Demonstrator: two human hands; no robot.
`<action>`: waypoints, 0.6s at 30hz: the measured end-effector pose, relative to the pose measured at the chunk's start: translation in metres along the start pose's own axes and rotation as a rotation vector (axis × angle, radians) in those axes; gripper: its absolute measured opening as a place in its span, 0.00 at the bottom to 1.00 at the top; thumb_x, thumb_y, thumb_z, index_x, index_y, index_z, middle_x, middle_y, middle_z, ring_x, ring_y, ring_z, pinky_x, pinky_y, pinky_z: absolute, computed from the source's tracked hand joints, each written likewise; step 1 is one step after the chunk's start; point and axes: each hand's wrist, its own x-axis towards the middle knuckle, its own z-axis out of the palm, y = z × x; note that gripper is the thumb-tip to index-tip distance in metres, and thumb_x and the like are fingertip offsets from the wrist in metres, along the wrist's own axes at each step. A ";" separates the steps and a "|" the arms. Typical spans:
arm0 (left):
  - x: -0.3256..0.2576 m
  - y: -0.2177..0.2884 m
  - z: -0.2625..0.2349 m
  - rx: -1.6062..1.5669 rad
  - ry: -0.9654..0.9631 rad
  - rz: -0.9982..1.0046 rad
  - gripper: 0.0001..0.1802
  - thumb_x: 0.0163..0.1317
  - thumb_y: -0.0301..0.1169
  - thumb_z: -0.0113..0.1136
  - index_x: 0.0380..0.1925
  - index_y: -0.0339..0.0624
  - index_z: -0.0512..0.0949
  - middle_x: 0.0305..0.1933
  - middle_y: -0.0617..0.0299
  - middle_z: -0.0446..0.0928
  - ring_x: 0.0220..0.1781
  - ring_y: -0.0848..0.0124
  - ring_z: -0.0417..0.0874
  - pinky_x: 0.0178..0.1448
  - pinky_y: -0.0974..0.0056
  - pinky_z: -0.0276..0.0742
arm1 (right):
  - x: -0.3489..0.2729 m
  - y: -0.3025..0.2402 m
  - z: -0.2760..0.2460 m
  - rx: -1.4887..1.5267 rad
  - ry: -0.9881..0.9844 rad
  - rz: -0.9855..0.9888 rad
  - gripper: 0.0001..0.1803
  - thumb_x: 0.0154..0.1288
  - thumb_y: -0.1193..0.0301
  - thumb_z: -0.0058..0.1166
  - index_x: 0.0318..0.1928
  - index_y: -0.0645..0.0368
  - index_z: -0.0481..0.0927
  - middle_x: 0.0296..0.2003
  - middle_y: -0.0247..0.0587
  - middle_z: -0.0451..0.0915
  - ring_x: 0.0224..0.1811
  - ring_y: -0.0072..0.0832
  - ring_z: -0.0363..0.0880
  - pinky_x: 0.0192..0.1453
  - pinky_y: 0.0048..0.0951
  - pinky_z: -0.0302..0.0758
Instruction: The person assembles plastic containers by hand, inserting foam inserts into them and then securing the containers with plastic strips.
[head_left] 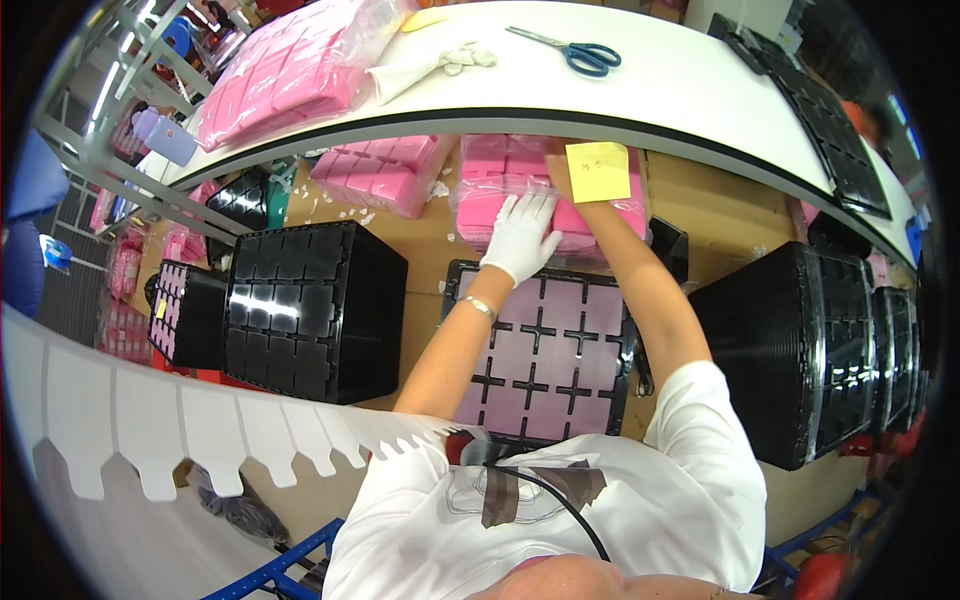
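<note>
In its white glove, my left hand (pixel 522 235) lies with fingers stretched out on a pink foam block pack (pixel 483 207) wrapped in clear film. My right hand (pixel 558 170) is bare and reaches to the same pack; a yellow sticky note (pixel 598 172) and the worktop edge hide most of its fingers. Below the pack, nearer my body, a black grid tray (pixel 540 317) shows pinkish-lilac squares between its cross-shaped ribs. A second pink pack (pixel 380 172) in film lies left of the first.
Tall stacks of black trays stand left (pixel 285 310) and right (pixel 790 350). On the raised white worktop (pixel 480 80) are blue-handled scissors (pixel 590 58), a white glove (pixel 440 68) and a big bagged pink pack (pixel 290 75). White scraps litter the brown surface beneath.
</note>
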 end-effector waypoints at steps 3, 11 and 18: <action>-0.044 0.013 -0.032 -0.047 0.016 0.078 0.28 0.62 0.36 0.61 0.61 0.40 0.72 0.63 0.50 0.75 0.69 0.54 0.71 0.74 0.48 0.60 | -0.072 -0.011 -0.082 0.591 0.201 0.286 0.15 0.71 0.69 0.49 0.54 0.60 0.77 0.56 0.53 0.76 0.58 0.46 0.74 0.60 0.43 0.71; -0.275 -0.015 -0.055 -0.035 0.061 -0.605 0.31 0.62 0.29 0.60 0.64 0.27 0.67 0.64 0.35 0.71 0.65 0.42 0.72 0.71 0.50 0.66 | -0.370 -0.017 -0.153 0.359 0.169 0.598 0.22 0.73 0.74 0.48 0.64 0.66 0.69 0.61 0.55 0.73 0.64 0.45 0.72 0.69 0.37 0.67; -0.372 0.011 -0.043 -0.490 -0.156 -1.016 0.33 0.71 0.48 0.53 0.71 0.45 0.64 0.65 0.41 0.73 0.67 0.49 0.74 0.69 0.56 0.69 | -0.461 -0.104 -0.144 0.590 -0.105 0.899 0.33 0.74 0.64 0.50 0.73 0.64 0.58 0.69 0.61 0.66 0.72 0.51 0.64 0.73 0.38 0.61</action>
